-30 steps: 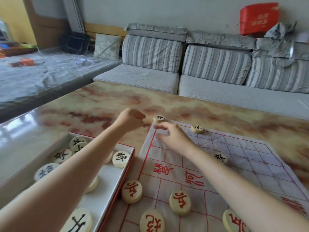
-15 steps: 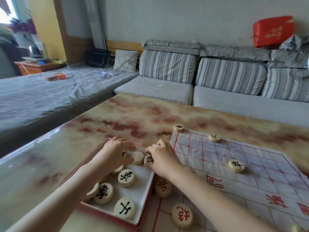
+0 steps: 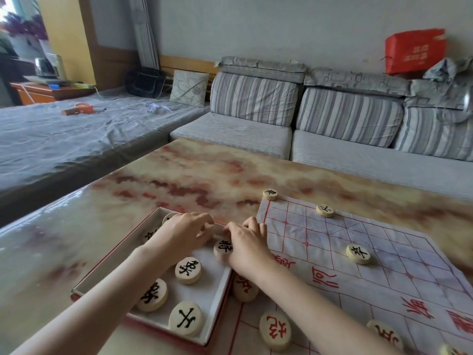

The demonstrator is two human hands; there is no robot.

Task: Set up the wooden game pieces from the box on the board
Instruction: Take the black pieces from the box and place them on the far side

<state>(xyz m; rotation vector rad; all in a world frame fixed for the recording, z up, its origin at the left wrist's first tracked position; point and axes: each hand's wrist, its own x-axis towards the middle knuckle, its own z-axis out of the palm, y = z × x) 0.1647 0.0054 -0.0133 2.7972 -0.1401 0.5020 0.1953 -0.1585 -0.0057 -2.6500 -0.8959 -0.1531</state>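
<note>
A shallow white box (image 3: pixel 115 254) with a red rim lies left of the board (image 3: pixel 399 272), a pale sheet with a red grid. Several round wooden pieces with black characters lie in the box, such as two (image 3: pixel 188 270) (image 3: pixel 185 319) near me. Both hands reach into the box's far right corner. My right hand (image 3: pixel 248 249) grips a black-marked piece (image 3: pixel 222 246) at its edge. My left hand (image 3: pixel 184 234) curls over that corner, and what its fingertips hold is hidden. Black pieces (image 3: pixel 270 193) (image 3: pixel 325 210) (image 3: pixel 358 253) stand on the board's far side. Red pieces (image 3: pixel 275 330) (image 3: pixel 245 290) stand near me.
Box and board rest on a glossy marble-patterned table (image 3: pixel 204 180), whose left edge runs close to the box. A grey striped sofa (image 3: pixel 332 139) stands just behind the table's far edge. A covered platform (image 3: pixel 64 134) lies to the left.
Both hands pulled back from the board's far left corner into the box. My right hand has closed on a black-marked piece there. The camera turned left and down.
</note>
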